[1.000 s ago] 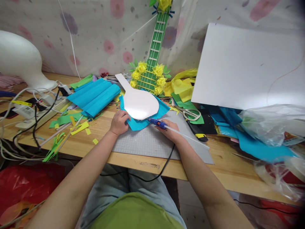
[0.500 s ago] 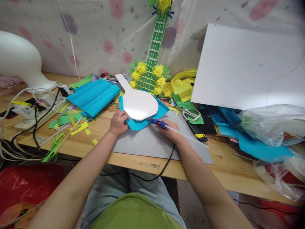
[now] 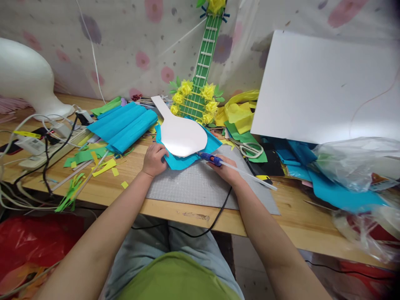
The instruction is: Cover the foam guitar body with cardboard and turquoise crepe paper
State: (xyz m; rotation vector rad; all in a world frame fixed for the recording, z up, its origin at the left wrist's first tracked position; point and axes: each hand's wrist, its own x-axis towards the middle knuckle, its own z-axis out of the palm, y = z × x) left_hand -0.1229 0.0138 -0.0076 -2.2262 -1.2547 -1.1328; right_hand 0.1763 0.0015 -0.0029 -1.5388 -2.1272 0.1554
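A white guitar-shaped board [image 3: 183, 136] lies on a sheet of blue crepe paper [image 3: 178, 163], which sticks out around its rounded end. Both rest partly on a grey cutting mat [image 3: 190, 185]. My left hand [image 3: 155, 161] is closed at the paper's near left edge, its fingertips curled and partly hidden. In my right hand [image 3: 227, 171] is a blue hot glue gun [image 3: 211, 158], with a long clear glue stick [image 3: 253, 176] jutting from its back. The gun's nozzle points left at the board's lower right edge, over the paper; whether it touches cannot be made out.
A green paper guitar with yellow flowers [image 3: 197, 93] leans at the back. Blue crepe rolls [image 3: 125, 125] and a power strip [image 3: 53, 148] lie left. Scissors [image 3: 251, 150], a large white board [image 3: 325, 87] and plastic bags [image 3: 350, 162] are right. The gun's black cord [image 3: 218, 218] hangs over the table edge.
My right hand has moved the glue gun slightly right and up along the board's lower edge. My left hand stays nearly in place at the paper's edge.
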